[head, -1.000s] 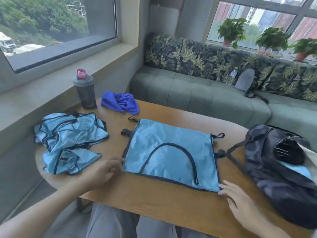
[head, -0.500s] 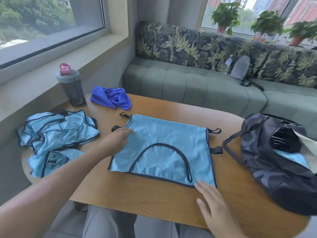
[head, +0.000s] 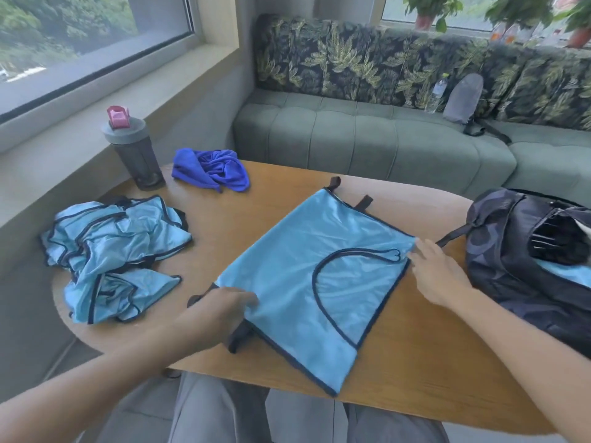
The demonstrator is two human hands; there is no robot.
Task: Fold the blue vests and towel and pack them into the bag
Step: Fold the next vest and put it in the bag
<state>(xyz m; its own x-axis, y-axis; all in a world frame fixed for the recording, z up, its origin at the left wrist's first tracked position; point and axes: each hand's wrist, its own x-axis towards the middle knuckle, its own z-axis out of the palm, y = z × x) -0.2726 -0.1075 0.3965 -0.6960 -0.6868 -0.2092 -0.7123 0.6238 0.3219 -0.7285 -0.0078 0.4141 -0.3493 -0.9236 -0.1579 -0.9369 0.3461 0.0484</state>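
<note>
Fingers of the left hand (head: pixel 224 310) are curled onto the near-left corner of a light blue vest (head: pixel 297 276), and the cloth there is pinched and slightly bunched. The right hand (head: pixel 438 276) is laid at the vest's right edge with fingers nearly straight, their tips touching the cloth at the corner; no grip is seen there. Both forearms are stretched in from the bottom of the view.

The vest is spread flat and turned askew near the middle of a wooden table (head: pixel 415 362), its dark trim marking a curved opening toward the right side. Dark straps are seen at its far edge and under the left hand.

Left of it, well apart, a crumpled heap of more blue vests (head: pixel 112 251) is piled near the table's left edge. Beyond that, a dark blue towel (head: pixel 212 169) is left bunched at the far side, just beside a grey shaker bottle (head: pixel 134 155) with a pink cap.

At the table's right end a dark bag (head: pixel 511 251) is lying open, with a strip of light blue fabric visible inside. One bag strap is stretched toward the right hand.

Behind the table a green sofa (head: pixel 367 135) with leaf-patterned cushions is set below the windows.
</note>
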